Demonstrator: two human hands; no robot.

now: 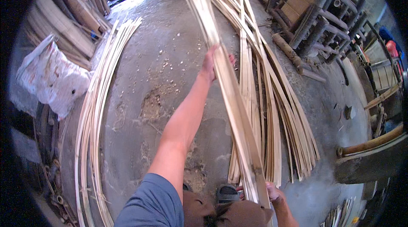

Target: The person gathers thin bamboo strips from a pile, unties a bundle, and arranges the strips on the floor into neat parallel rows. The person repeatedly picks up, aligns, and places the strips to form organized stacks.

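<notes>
A bundle of long bamboo strips (229, 86) slants across the middle, its far end raised and blurred. My left hand (211, 63), arm stretched forward, is wrapped round the bundle's upper part. Lower down, close to my body, my right hand (274, 194) grips the near end, with some of its fingers hidden behind the strips. Below the held bundle, a fanned pile of bamboo strips (293, 133) lies on the floor to the right. Another loose row of pale strips (102, 82) lies along the left side.
A white sack (55, 78) leans at the left beside stacked boards (59, 22). A dark bamboo frame (323, 27) stands at the far right, with a pole (297, 59) on the floor before it. Small chips litter the concrete floor (165, 44). Another bamboo pole (372, 142) rests at the right.
</notes>
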